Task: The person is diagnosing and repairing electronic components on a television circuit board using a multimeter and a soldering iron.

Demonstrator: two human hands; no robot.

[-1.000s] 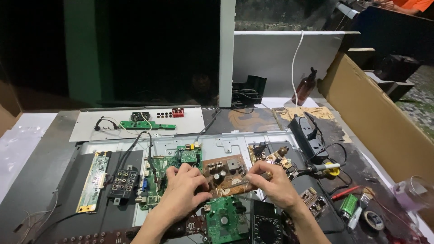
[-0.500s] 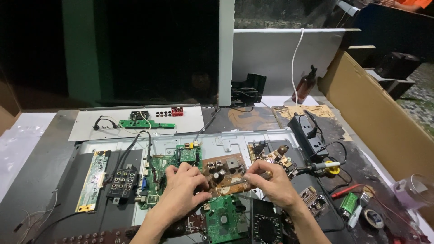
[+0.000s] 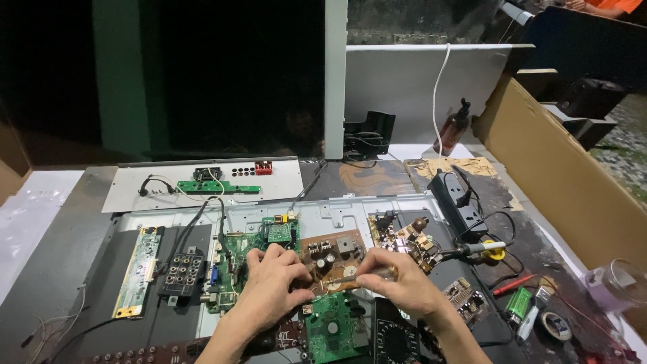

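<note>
Head view, lower middle of the frame: both hands meet over a small brown circuit board (image 3: 335,259) that lies on the grey metal back panel (image 3: 337,210) on the table (image 3: 60,249). The left hand (image 3: 269,286) rests on the board's left edge, fingers curled down and pressing it flat. The right hand (image 3: 397,286) is pinched shut on a thin metal tool (image 3: 360,275) whose tip reaches left onto the board; I cannot tell exactly which part it touches.

To do this well, I judge that the left hand should keep the board pinned so it cannot skid, and that the tool should work at a shallow angle with light pressure, clear of the upright parts on the board.

Counted: one brown board under the hands; two green boards close by, one to the left (image 3: 259,246) and one just below (image 3: 333,330); a long narrow green strip board (image 3: 138,269) at the left of the frame; another narrow green board (image 3: 217,187) on the pale plate (image 3: 283,176) above. One soldering iron (image 3: 472,249) lies to the right, near one black power strip (image 3: 461,202). One brown bottle (image 3: 457,128) stands at the upper right. One green lighter (image 3: 519,302) and one roll of tape (image 3: 557,325) sit at the lower right.
</note>
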